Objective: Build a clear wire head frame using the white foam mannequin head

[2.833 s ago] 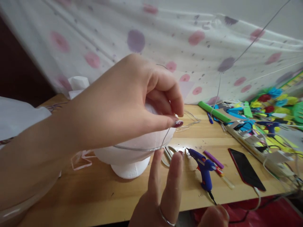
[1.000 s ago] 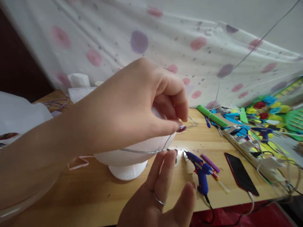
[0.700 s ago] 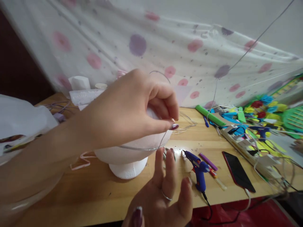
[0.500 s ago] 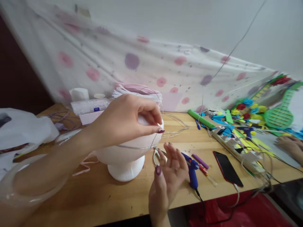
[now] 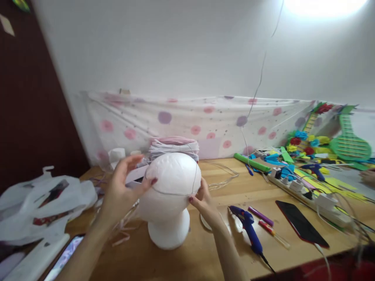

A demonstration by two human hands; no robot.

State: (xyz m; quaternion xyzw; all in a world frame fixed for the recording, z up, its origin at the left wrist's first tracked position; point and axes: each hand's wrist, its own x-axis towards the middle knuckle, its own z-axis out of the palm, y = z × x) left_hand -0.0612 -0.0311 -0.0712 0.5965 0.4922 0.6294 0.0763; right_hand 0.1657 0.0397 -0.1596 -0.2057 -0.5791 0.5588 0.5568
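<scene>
Plastic bags lying crumpled at far left on the wooden surface. Next, left hand half open, fingers spread, thumb tip pressed on the left side of the foam head. Foam head white, upright on its round base, near the middle of the surface, with thin wire looped around it like a band and rising over the right side. Right hand loosely curled, fingertips touching the foam head's lower right side at the wire. Further right, blue glue gun and dark phone lying flat.
</scene>
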